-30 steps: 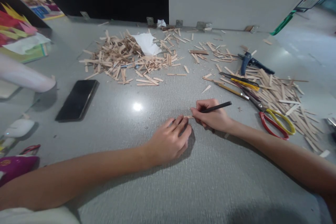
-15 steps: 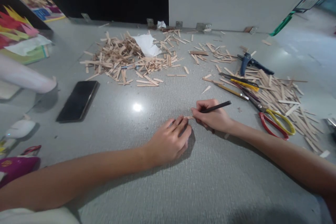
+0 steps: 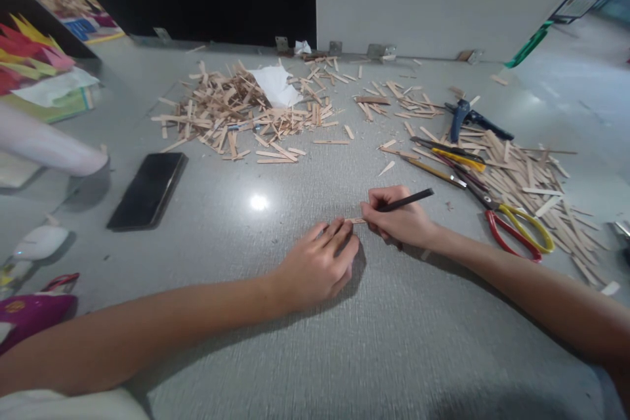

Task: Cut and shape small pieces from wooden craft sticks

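A small flat wooden stick (image 3: 355,220) with dark marks on it lies on the grey table (image 3: 275,361). My left hand (image 3: 322,261) presses its fingertips on the stick's left end, holding it down. A dark pen or pencil (image 3: 407,200) is gripped in my right hand (image 3: 401,216), its back end pointing up and right. The writing tip is hidden by my right fingers, which rest at the stick's right end.
Wooden stick pieces (image 3: 211,105) are heaped at the back, with more sticks (image 3: 522,177) at right. Scissors (image 3: 516,230), a yellow-black cutter (image 3: 457,154) and blue-handled pliers (image 3: 460,119) lie there. At left are a phone (image 3: 147,190) and another person's arm (image 3: 54,141).
Almost nothing differs. My right fingers have shifted very slightly right along the stick; my left hand stays in place.
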Available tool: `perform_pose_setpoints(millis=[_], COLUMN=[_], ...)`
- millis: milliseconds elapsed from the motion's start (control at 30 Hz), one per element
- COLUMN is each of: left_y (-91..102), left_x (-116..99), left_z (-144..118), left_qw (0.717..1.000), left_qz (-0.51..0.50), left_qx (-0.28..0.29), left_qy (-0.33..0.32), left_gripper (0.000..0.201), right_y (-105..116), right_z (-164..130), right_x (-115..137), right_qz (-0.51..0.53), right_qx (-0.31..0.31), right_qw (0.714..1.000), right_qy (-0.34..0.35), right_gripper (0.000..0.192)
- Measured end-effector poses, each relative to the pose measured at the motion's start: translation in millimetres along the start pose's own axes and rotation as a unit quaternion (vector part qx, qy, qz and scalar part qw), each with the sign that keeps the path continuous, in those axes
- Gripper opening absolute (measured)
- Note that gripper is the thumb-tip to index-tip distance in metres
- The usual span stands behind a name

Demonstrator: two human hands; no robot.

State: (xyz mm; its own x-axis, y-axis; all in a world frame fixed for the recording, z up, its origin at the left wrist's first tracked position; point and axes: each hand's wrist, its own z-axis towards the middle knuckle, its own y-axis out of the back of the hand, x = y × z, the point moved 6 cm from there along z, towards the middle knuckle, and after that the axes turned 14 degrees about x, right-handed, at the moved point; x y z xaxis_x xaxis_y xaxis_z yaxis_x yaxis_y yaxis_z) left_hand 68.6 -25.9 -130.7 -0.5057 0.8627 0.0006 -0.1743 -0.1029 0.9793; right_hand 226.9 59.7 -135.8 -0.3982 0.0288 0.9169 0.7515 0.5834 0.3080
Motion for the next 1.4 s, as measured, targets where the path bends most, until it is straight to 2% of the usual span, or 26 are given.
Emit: perform_pose_setpoints(millis=[333, 733, 1400], left_y=[-3.7, 3.2, 2.5], left_x=[1.8, 0.2, 1.4], left_z=[-1.5, 1.2, -0.2], left_qw=[0.999, 1.000, 1.000], left_qz=[-0.037, 0.015, -0.005], left_qx=[0.023, -0.003, -0.001], left_qy=[-0.001, 0.003, -0.001], left_gripper=[0.036, 0.037, 0.036], right_y=[-0.1, 0.4, 0.1], right_z=[-0.6, 1.6, 2.3], right_x=[1.5, 4.8, 5.2], right_qz=[0.004, 0.000, 0.011], right_qx=[-0.002, 0.000, 0.010], right_qw=[1.000, 1.000, 1.000], right_qy=[-0.012, 0.014, 0.011], right_gripper=[0.036, 0.040, 0.038])
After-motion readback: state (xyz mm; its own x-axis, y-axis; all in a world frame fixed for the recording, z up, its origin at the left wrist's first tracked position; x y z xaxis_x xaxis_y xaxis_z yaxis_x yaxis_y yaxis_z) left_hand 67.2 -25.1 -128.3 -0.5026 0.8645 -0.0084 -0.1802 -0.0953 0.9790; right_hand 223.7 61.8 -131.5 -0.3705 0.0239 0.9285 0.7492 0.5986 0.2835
